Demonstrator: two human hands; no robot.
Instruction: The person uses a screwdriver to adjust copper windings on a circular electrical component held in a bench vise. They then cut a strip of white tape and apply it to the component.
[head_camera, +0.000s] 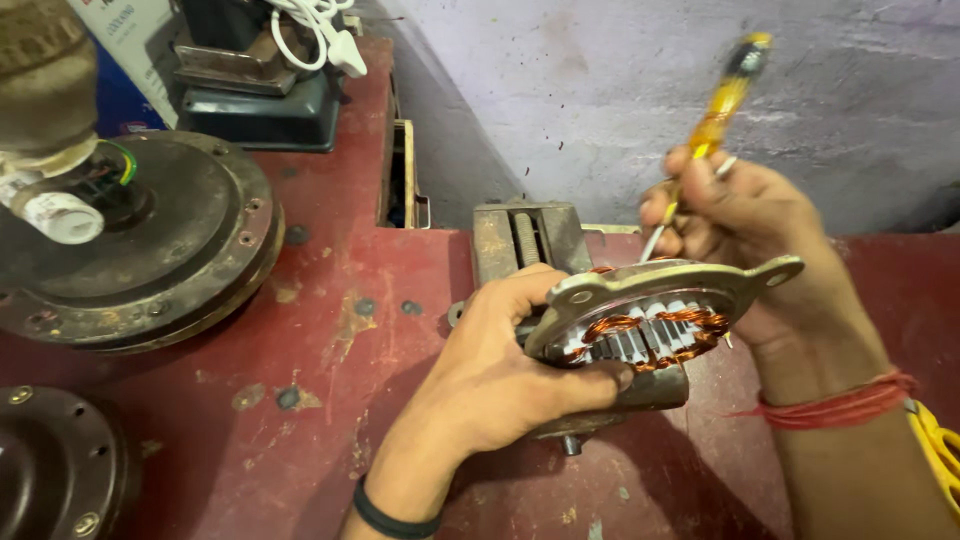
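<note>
- Two hands are at work over the red bench (330, 420), and both of mine are busy.
- My left hand (500, 370) has its fingers (600, 378) closed around a small motor stator (640, 330), gripping it from the left side, with the thumb lying along the lower front of the metal body.
- The stator is held just above the bench, near the middle of its back edge, tilted so its open face turns up and toward me. I can see copper windings (685, 320) and grey lamination teeth inside, and a flat metal flange (680, 275) with a lug at its right end.
- My right hand (745, 225) has its fingers wrapped tight around a screwdriver (715, 115) with a clear yellow handle. The handle points up and to the right; the metal shaft runs down and left to the top rim of the stator. I cannot tell exactly where the tip touches, since the flange hides it.
- A red thread is tied around my right wrist, a black band around my left.
- Just behind the stator a rusty bench vise (525, 240) sits at the back edge.
- Toward the left edge lies a large round dark motor housing (190, 250), with a taped cable rising from its centre.
- At the near left corner another round dark cover (50, 465) shows, partly cut off.
- At the far left corner stands a dark machine with a white cord (320, 30) lying on top.
</note>
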